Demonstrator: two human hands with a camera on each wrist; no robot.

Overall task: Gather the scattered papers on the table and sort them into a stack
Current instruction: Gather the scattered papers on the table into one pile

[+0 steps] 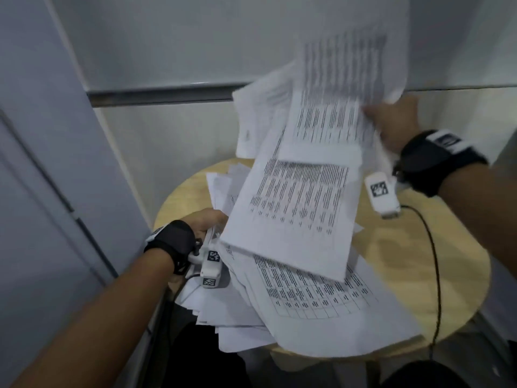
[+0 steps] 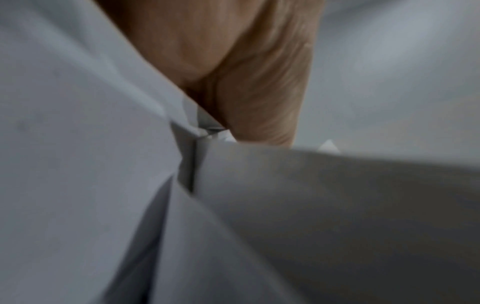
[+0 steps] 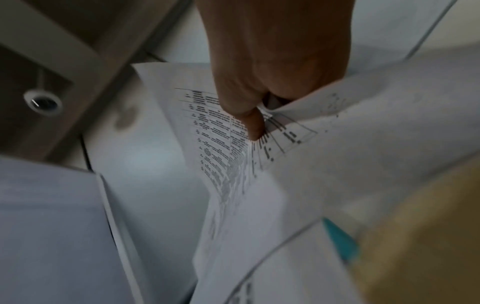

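The task looks about half done. The right hand (image 1: 391, 121) pinches a loose fan of papers (image 1: 302, 197), lifted above the far side of the bench (image 1: 405, 261). The left hand (image 1: 205, 219) grips the uneven pile (image 1: 307, 298) at the near left. Joining and squaring are still left.

White papers (image 1: 293, 208) with black printed table rows; light wood tabletop (image 1: 405, 264); black wrist straps (image 1: 170, 242); black cable (image 1: 436, 275); grey wall (image 1: 167, 37).

Left hand (image 2: 249, 67) close up among blurred, overlapping white papers (image 2: 78, 144).
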